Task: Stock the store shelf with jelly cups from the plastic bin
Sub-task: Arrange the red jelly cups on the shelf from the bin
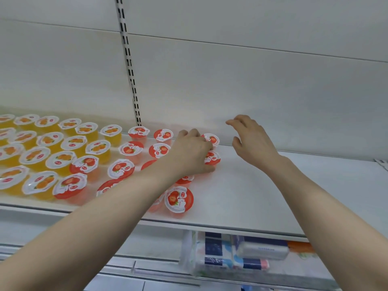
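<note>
Bright even light, soft shadows, wide-angle edge bending, slight blur

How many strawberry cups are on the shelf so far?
14 strawberry cups: three in the back row, three in the second, four in the third, four in front. The left hand and forearm may hide more.

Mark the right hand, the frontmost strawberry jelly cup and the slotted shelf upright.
right hand [255, 143]: head view, on the back of the hand.
frontmost strawberry jelly cup [178, 199]: head view, middle of its lid.
slotted shelf upright [128, 59]: head view, on the slotted strip at mid-height.
</note>
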